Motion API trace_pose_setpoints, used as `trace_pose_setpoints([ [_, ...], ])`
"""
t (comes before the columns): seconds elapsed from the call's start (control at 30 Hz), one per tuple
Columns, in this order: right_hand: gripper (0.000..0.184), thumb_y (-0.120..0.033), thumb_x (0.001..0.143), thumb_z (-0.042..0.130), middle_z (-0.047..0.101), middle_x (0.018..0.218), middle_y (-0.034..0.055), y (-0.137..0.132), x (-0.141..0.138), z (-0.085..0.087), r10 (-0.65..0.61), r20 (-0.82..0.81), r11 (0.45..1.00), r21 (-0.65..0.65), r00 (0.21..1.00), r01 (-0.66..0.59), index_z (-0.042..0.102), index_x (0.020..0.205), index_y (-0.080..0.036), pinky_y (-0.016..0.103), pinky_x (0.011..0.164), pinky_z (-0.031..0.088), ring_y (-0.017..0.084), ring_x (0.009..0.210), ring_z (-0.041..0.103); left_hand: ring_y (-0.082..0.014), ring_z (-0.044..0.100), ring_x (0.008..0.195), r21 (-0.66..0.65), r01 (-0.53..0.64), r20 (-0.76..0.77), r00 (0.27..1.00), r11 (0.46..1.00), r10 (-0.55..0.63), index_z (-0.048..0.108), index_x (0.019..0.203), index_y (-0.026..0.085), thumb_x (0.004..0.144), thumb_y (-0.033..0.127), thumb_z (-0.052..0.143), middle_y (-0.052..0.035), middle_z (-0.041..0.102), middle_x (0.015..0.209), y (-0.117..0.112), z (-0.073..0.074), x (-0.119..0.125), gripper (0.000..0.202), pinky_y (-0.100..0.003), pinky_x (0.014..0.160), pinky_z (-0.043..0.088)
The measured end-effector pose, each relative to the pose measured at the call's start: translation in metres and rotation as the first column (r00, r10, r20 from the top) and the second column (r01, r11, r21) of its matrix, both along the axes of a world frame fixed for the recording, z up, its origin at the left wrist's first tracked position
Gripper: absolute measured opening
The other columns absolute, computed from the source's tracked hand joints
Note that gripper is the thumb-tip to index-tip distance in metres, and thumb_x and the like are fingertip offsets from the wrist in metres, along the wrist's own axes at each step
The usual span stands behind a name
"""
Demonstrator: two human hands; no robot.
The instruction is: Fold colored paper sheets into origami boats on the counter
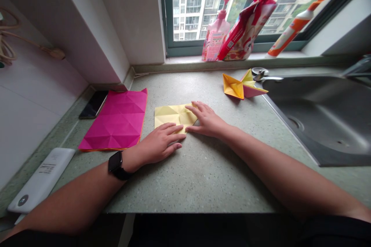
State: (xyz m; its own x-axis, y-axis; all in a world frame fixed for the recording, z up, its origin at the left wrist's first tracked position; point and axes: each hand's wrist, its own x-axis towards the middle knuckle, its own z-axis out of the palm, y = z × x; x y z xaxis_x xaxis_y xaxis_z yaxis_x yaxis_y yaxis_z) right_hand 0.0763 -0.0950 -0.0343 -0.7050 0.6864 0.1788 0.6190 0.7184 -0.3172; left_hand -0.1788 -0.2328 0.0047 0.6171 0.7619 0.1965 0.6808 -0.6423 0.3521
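A folded yellow paper (169, 115) lies on the speckled green counter (203, 173). My left hand (160, 143) rests at its near edge with fingers stretched flat, the fingertips pressing the paper. My right hand (206, 120) lies flat on the paper's right part, fingers spread and pressing it down. Neither hand grips anything. A black watch (117, 164) sits on my left wrist.
A creased pink paper sheet (118, 120) lies to the left, beside a black phone (94, 104) and a white power bank (40, 180). A folded yellow-and-pink paper shape (242, 85) sits near the steel sink (321, 112). Bottles and a red pouch (249, 27) stand on the windowsill.
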Motion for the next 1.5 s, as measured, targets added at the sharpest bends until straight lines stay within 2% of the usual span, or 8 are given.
trace_pose_setpoints([
  [0.17,0.104,-0.075,0.086,0.079,0.026,0.183,0.0166,-0.011,-0.006,0.006,-0.026,0.095,0.999,-0.019,0.995,0.028,0.04,0.171,-0.029,0.067,0.135,0.025,0.047,0.167,0.024,-0.0323,0.057,0.145,0.011,0.0,0.005,1.0,1.0,0.0,0.073,0.139,0.024,0.113,0.035,0.056,-0.0111,0.066,0.154,-0.001,0.002,0.001,0.033,-0.056,0.125,0.049],
  [0.43,0.11,-0.08,0.084,0.078,0.02,0.185,0.0152,-0.011,-0.009,0.002,-0.018,0.107,0.999,-0.034,0.994,0.022,0.034,0.174,-0.031,0.069,0.134,0.022,0.049,0.168,0.019,-0.0331,0.054,0.149,-0.037,-0.013,0.011,1.0,0.999,0.013,0.075,0.137,0.026,0.113,0.036,0.056,-0.0118,0.062,0.158,-0.001,0.0,-0.001,0.033,-0.057,0.126,0.048],
  [0.73,0.113,-0.072,0.085,0.082,0.029,0.182,0.0138,0.034,0.017,-0.012,-0.102,0.025,0.991,-0.082,0.994,0.104,0.027,0.176,-0.034,0.074,0.132,0.025,0.051,0.166,0.025,-0.0328,0.052,0.152,-0.07,-0.014,0.012,1.0,0.997,0.015,0.075,0.137,0.027,0.112,0.035,0.058,-0.011,0.058,0.163,-0.003,0.005,-0.002,0.031,-0.057,0.128,0.045],
  [1.0,0.086,-0.054,0.092,0.081,0.048,0.172,0.0164,0.069,0.036,-0.009,-0.168,-0.029,0.982,-0.095,0.985,0.164,0.049,0.166,-0.024,0.061,0.133,0.036,0.041,0.161,0.041,-0.0332,0.054,0.151,-0.051,-0.008,-0.002,1.0,0.999,0.008,0.073,0.136,0.026,0.111,0.037,0.06,-0.0118,0.059,0.162,-0.001,0.0,-0.003,0.03,-0.059,0.127,0.046],
  [1.2,0.037,-0.034,0.102,0.064,0.075,0.139,0.0156,0.057,0.031,-0.001,-0.25,-0.251,0.962,0.043,0.935,0.269,0.072,0.137,-0.024,0.063,0.116,0.053,0.037,0.134,0.068,-0.0332,0.055,0.149,-0.027,0.012,-0.006,1.0,1.0,-0.012,0.072,0.136,0.024,0.111,0.038,0.062,-0.0133,0.06,0.16,0.0,0.0,-0.003,0.031,-0.058,0.126,0.047],
  [1.3,0.03,-0.03,0.106,0.057,0.078,0.129,0.0135,0.037,0.024,0.013,-0.148,-0.376,0.966,0.145,0.915,0.216,0.075,0.13,-0.024,0.059,0.11,0.056,0.033,0.124,0.071,-0.0333,0.056,0.148,-0.018,0.017,0.006,1.0,1.0,-0.017,0.072,0.136,0.024,0.109,0.038,0.065,-0.014,0.061,0.159,0.001,-0.001,-0.003,0.031,-0.057,0.126,0.046],
  [1.43,0.024,-0.028,0.107,0.06,0.081,0.122,0.0087,0.006,0.009,0.025,0.249,-0.249,0.954,0.231,0.936,-0.192,0.081,0.12,-0.029,0.049,0.099,0.06,0.027,0.111,0.074,-0.0334,0.056,0.148,-0.013,0.025,0.022,0.999,1.0,-0.024,0.072,0.137,0.024,0.109,0.037,0.065,-0.0143,0.061,0.158,0.002,-0.005,-0.003,0.031,-0.056,0.125,0.047],
  [1.5,0.023,-0.028,0.106,0.063,0.08,0.122,0.0093,-0.004,0.002,0.025,0.348,-0.154,0.92,0.243,0.925,-0.306,0.082,0.118,-0.028,0.047,0.096,0.06,0.026,0.107,0.075,-0.0337,0.056,0.147,-0.008,0.03,0.016,0.999,1.0,-0.03,0.072,0.137,0.024,0.109,0.036,0.065,-0.0148,0.061,0.158,0.002,-0.005,-0.003,0.032,-0.055,0.125,0.047],
])
